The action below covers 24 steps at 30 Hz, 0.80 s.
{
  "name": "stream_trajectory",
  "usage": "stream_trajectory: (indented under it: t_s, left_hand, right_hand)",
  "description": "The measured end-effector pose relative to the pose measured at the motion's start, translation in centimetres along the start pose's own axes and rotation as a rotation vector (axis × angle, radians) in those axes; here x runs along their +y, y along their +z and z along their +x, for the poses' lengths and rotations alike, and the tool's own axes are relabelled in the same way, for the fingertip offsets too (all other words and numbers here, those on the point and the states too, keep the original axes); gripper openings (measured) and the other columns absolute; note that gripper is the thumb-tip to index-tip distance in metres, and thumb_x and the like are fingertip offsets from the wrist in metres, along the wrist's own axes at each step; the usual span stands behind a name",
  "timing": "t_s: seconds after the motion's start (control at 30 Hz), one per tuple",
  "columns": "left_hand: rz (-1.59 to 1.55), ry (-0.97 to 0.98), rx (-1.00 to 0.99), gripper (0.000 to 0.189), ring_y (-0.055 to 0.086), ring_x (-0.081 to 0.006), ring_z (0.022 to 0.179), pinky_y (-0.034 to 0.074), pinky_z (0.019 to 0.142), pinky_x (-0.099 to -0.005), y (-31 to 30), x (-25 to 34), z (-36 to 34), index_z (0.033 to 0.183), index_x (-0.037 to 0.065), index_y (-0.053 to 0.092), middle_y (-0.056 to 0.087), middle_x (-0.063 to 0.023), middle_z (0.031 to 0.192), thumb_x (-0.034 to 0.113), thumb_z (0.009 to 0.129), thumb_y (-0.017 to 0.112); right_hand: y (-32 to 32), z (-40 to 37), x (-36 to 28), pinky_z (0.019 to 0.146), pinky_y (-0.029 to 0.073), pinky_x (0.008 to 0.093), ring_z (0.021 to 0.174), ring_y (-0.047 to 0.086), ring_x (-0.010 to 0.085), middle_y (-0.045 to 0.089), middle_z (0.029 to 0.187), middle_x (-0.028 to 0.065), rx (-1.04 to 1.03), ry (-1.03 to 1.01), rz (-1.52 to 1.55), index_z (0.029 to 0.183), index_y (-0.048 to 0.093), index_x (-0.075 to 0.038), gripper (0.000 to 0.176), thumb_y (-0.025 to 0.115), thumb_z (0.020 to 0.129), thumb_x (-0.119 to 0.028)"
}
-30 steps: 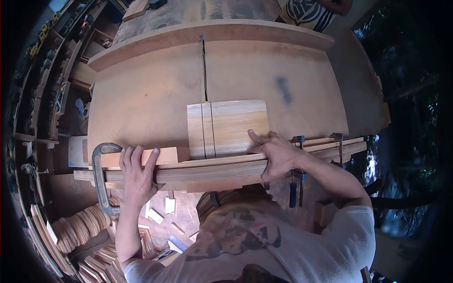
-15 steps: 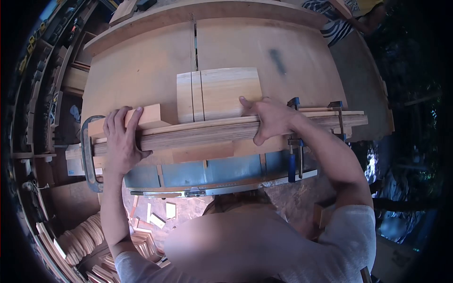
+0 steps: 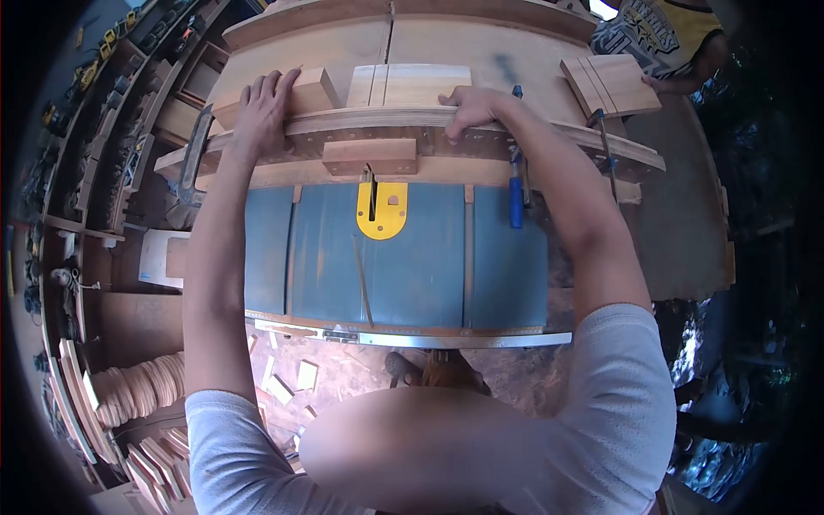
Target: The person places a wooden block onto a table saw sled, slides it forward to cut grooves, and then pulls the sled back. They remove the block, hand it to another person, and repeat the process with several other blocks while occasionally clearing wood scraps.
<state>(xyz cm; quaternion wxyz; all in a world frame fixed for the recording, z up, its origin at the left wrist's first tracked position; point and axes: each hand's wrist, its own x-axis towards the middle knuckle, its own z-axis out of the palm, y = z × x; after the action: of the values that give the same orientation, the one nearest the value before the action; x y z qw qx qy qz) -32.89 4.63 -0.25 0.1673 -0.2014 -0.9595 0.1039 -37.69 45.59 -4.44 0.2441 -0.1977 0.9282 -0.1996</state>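
My left hand (image 3: 264,112) lies over a long laminated wooden rail (image 3: 343,122) and the thick wood block (image 3: 313,90) behind it, fingers on top and thumb at the near side. My right hand (image 3: 474,112) straddles the rail farther right, one finger pointing left beside a pale board with two grooves (image 3: 425,84). That board lies flat behind the rail. A smaller block (image 3: 369,156) is fixed to the rail's near face, just beyond a saw blade (image 3: 372,202) in a yellow insert (image 3: 395,221).
Blue-handled clamps (image 3: 516,202) grip the rail on the right, and a C-clamp (image 3: 196,159) on the left. A thin sliver (image 3: 362,279) lies on the blue saw table (image 3: 421,275). At upper right, another person's hand (image 3: 665,84) touches a grooved board (image 3: 611,84).
The rail, boards and both hands have moved away from my body, uncovering the blue table and yellow insert. The other person's grooved board has come into view at right.
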Motion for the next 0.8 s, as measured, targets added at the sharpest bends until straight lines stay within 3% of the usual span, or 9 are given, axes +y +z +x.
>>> stream_trajectory:
  t_s: [0.23, 0.33, 0.43, 0.47, 0.53, 0.63, 0.67, 0.77, 0.8]
  left_hand:
    - [0.004, -0.011, -0.062, 0.133, 0.048, -0.0374, 0.14, 0.042, 0.115, -0.0521, -3.0, 1.5, -4.7, 0.161, 0.018, 0.031, 0.05, -0.0158, 0.148, 0.019, 0.046, 0.1]
    - [0.004, -0.007, -0.04, 0.129, 0.048, -0.0371, 0.138, 0.04, 0.116, -0.0526, -5.4, 3.3, -10.5, 0.159, 0.015, 0.035, 0.05, -0.0161, 0.147, 0.016, 0.047, 0.098]
    - [-0.052, -0.01, -0.047, 0.126, 0.047, -0.0384, 0.139, 0.038, 0.118, -0.0547, -8.8, 5.4, -17.6, 0.159, 0.014, 0.036, 0.049, -0.0166, 0.147, 0.012, 0.048, 0.096]
    - [-0.073, -0.01, -0.056, 0.125, 0.046, -0.039, 0.14, 0.037, 0.118, -0.0555, -10.1, 6.1, -19.9, 0.159, 0.014, 0.037, 0.049, -0.0167, 0.146, 0.012, 0.049, 0.096]
    - [-0.082, -0.029, -0.052, 0.124, 0.045, -0.0402, 0.141, 0.036, 0.12, -0.0572, -12.0, 7.6, -24.6, 0.159, 0.014, 0.038, 0.049, -0.0169, 0.147, 0.011, 0.05, 0.096]
    - [-0.128, -0.054, -0.065, 0.124, 0.044, -0.0415, 0.143, 0.034, 0.121, -0.0597, -14.0, 9.0, -30.1, 0.159, 0.014, 0.04, 0.048, -0.017, 0.148, 0.012, 0.049, 0.097]
    - [-0.144, -0.065, -0.064, 0.124, 0.043, -0.0419, 0.144, 0.033, 0.122, -0.0605, -14.5, 9.3, -31.3, 0.159, 0.015, 0.04, 0.047, -0.017, 0.149, 0.012, 0.049, 0.098]
    - [-0.235, -0.072, 0.014, 0.125, 0.043, -0.0416, 0.144, 0.03, 0.123, -0.0618, -14.5, 9.5, -33.5, 0.158, 0.016, 0.044, 0.047, -0.0162, 0.15, 0.013, 0.046, 0.099]
    - [-0.294, -0.084, 0.031, 0.128, 0.042, -0.0407, 0.144, 0.027, 0.124, -0.0619, -14.3, 9.4, -33.7, 0.157, 0.017, 0.045, 0.048, -0.015, 0.15, 0.015, 0.041, 0.101]
  right_hand:
    - [3.0, -5.0, -2.8, 0.099, 0.056, 0.036, 0.115, 0.073, 0.0328, 0.072, 0.132, 0.0265, -0.046, -0.029, -0.002, 0.144, 0.062, 0.007, 0.103, 0.089, 0.056, -0.039]
    - [6.6, -9.5, -4.9, 0.099, 0.058, 0.0434, 0.119, 0.071, 0.0387, 0.072, 0.13, 0.0259, -0.06, -0.075, -0.024, 0.135, 0.066, 0.006, 0.094, 0.089, 0.056, -0.04]
    - [10.3, -15.9, -8.4, 0.1, 0.058, 0.0432, 0.12, 0.07, 0.0392, 0.071, 0.128, 0.0301, -0.107, -0.053, 0.003, 0.143, 0.056, 0.009, 0.107, 0.09, 0.058, -0.046]
    - [12.4, -17.5, -8.8, 0.096, 0.06, 0.041, 0.109, 0.075, 0.0386, 0.073, 0.125, 0.0299, -0.091, -0.06, 0.023, 0.147, 0.056, 0.009, 0.106, 0.09, 0.059, -0.039]
    - [15.7, -21.2, -10.1, 0.105, 0.055, 0.0408, 0.12, 0.07, 0.0405, 0.065, 0.141, 0.0307, -0.107, -0.052, 0.016, 0.149, 0.055, 0.008, 0.11, 0.091, 0.06, -0.045]
    - [19.8, -25.1, -11.3, 0.11, 0.053, 0.0414, 0.129, 0.065, 0.0428, 0.066, 0.137, 0.0327, -0.132, -0.11, -0.043, 0.164, 0.027, 0.009, 0.138, 0.089, 0.06, -0.058]
    - [20.0, -26.3, -11.6, 0.115, 0.049, 0.043, 0.134, 0.061, 0.0444, 0.065, 0.14, 0.0311, -0.172, -0.116, -0.013, 0.161, 0.037, 0.007, 0.133, 0.086, 0.063, -0.068]
    - [15.8, -24.8, -12.7, 0.119, 0.045, 0.0436, 0.139, 0.058, 0.0408, 0.046, 0.16, 0.0315, -0.147, -0.005, 0.069, 0.147, 0.058, 0.007, 0.119, 0.086, 0.066, -0.075]
    - [14.2, -22.6, -12.5, 0.118, 0.046, 0.0448, 0.136, 0.06, 0.0411, 0.052, 0.154, 0.0317, -0.033, 0.079, -0.08, 0.144, 0.06, 0.008, 0.119, 0.086, 0.065, -0.077]
